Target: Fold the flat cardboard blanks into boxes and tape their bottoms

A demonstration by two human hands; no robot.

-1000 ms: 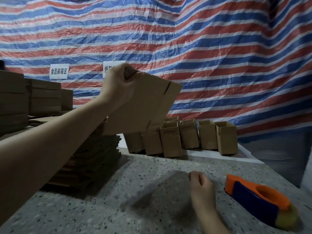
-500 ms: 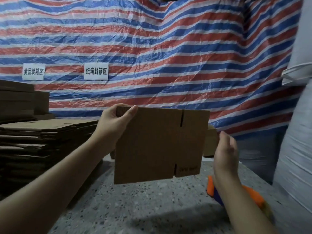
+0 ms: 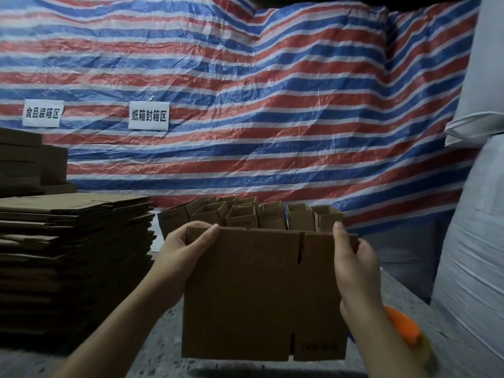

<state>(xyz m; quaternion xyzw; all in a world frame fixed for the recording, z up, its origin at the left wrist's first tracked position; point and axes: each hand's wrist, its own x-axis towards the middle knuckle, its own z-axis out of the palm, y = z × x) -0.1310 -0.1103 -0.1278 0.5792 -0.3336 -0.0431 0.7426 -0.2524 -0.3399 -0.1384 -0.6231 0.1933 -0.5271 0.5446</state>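
Surface: speckled stone table (image 3: 152, 347) below both hands.
Room: striped tarp (image 3: 245, 77) behind.
Signs: 食品装箱区 (image 3: 42, 113); 纸箱封箱区 (image 3: 149, 115).
Hands: left hand (image 3: 182, 252) and right hand (image 3: 354, 268) grasp the flat cardboard blank (image 3: 259, 296) at its top corners.

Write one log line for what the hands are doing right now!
left hand grips blank's top left corner | right hand grips its top right | cardboard blank flat, upright

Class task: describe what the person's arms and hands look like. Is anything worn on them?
Both forearms are bare, with no sleeves in view. The left hand and right hand wear no gloves, rings, watch or bands. The nails are short and unpainted.
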